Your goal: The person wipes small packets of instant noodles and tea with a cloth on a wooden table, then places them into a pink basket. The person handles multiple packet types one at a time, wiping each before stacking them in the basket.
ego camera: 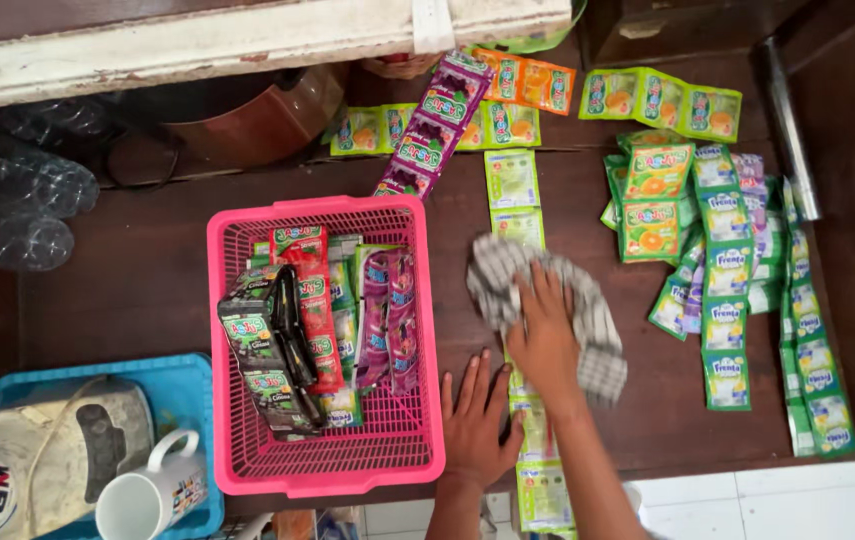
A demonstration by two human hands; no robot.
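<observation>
Checked grey-and-white cloth (587,320) lies crumpled under right hand (544,340), fingers spread; left hand (474,420) flat, fingers apart.

The right hand (544,335) presses flat on a checked grey-and-white cloth (587,310) spread on the dark wooden bench (137,290), fingers splayed. The left hand (474,420) lies open, palm down, on the bench just beside the pink plastic basket (247,470), touching a strip of pale green sachets (537,440) that runs under both hands. The basket holds strips of red, green, purple and dark sachets. Right of the cloth lie more green sachet strips (727,290), some with orange pictures. At lower left a blue tray (187,385) carries a white mug (147,495)
</observation>
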